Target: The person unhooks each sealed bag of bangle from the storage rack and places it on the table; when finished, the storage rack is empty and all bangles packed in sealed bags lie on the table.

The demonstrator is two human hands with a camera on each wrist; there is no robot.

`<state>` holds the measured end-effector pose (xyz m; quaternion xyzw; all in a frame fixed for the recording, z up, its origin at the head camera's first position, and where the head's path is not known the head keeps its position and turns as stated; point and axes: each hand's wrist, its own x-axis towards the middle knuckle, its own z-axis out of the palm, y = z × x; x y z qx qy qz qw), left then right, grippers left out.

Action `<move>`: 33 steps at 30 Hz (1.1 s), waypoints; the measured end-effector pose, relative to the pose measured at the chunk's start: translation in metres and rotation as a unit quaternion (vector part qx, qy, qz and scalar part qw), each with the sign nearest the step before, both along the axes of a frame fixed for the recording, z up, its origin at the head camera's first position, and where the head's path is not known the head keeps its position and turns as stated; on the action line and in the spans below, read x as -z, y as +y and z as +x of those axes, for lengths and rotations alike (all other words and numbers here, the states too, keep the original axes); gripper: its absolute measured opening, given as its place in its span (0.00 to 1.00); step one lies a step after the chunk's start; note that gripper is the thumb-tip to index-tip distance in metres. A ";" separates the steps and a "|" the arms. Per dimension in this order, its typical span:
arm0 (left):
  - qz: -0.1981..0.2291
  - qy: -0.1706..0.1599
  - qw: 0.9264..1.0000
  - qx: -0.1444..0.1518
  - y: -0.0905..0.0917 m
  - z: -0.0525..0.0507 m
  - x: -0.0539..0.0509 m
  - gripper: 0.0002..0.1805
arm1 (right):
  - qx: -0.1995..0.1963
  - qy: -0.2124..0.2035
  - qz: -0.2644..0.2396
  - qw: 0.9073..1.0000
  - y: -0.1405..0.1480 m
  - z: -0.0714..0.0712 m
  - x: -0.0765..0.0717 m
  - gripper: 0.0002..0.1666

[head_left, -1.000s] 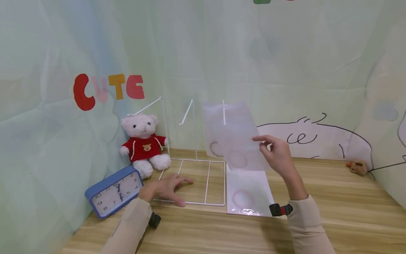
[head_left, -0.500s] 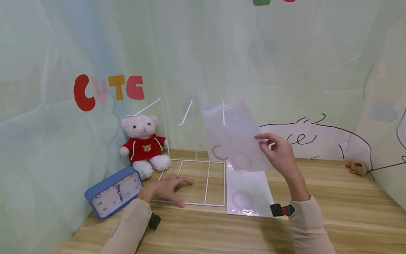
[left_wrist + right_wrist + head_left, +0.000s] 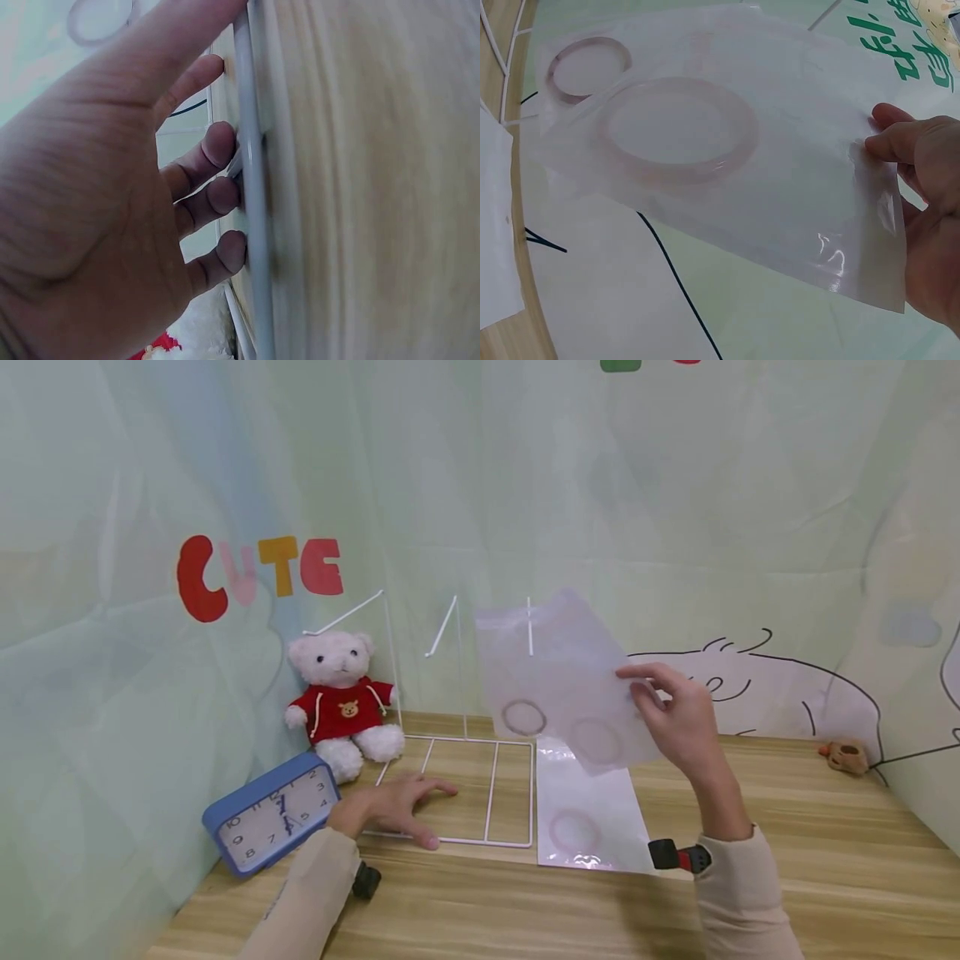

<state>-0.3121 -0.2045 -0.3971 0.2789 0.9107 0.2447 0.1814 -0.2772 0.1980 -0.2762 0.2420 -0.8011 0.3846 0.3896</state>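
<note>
My right hand (image 3: 678, 714) pinches the edge of a translucent plastic bag (image 3: 802, 172). A pale pink bangle (image 3: 596, 742) shows inside it. Behind lies another translucent bag (image 3: 498, 672) with a darker bangle (image 3: 524, 717); both bags overlap at the right hook (image 3: 530, 627) of a white wire rack (image 3: 487, 793). Whether each hangs on the hook is unclear. My left hand (image 3: 393, 806) rests palm down at the rack's base with fingers spread; in the left wrist view its fingertips (image 3: 223, 195) lie against or close to a white rod (image 3: 259, 187).
Right of the rack base, a third bag (image 3: 585, 785) with a pinkish bangle lies flat on the wooden table (image 3: 480, 910). A white teddy bear (image 3: 341, 693) in red and a blue clock (image 3: 273, 814) stand at left. A small brown toy (image 3: 846, 757) sits far right.
My right hand has drawn right and slightly up, pulling the front bag's lower part sideways. The darker bangle behind now shows as a full ring. My left hand has stayed put.
</note>
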 end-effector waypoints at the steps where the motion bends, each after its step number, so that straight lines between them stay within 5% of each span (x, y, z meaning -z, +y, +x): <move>1: 0.000 0.000 1.000 0.000 0.000 0.000 0.000 0.46 | -0.002 0.002 0.001 1.000 0.001 0.001 -0.001 0.15; 11: -0.004 0.006 1.000 0.007 -0.002 0.003 0.000 0.46 | -0.024 0.002 0.004 1.000 0.013 0.007 -0.006 0.15; 33: 0.005 0.014 1.000 0.015 -0.001 0.000 -0.001 0.45 | -0.063 -0.076 -0.005 0.995 0.029 0.029 -0.021 0.11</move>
